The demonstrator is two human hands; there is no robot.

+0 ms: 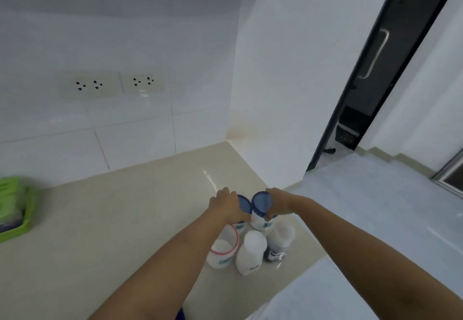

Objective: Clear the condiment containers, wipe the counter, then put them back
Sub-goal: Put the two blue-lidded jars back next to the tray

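- Both hands reach in from the bottom of the frame to a cluster of condiment containers at lower centre, on the beige counter (pixel 112 219).
- Left hand (pixel 226 204): fingers wrapped around a blue-lidded container (pixel 244 204); the hand covers most of it, only the lid edge and a bit of the white body show. Fingers clamped on it.
- Right hand (pixel 276 200): fingers closed around the side of a second blue-lidded container (pixel 261 207), white body with a blue label, lid tilted toward the camera. Cannot tell whether either container is lifted off the counter or resting on it.
- The two blue lids sit just beside each other, nearly touching.
- Nearer the bottom of the frame, three more containers stand close together: a red-rimmed white tub (pixel 223 249) partly under the left forearm, a white bottle (pixel 251 254) in the middle, a dark-labelled jar (pixel 279 244) with a white top to its right.
- The cluster lies near the counter's right edge, close to the white wall corner.
- Green tray (pixel 15 209) at the far left edge, well apart from the containers.
- Two double wall sockets (pixel 112 84) on the white tiles, upper left.
- Dark door with metal handle (pixel 375 54), upper right. Image is soft; labels unreadable.
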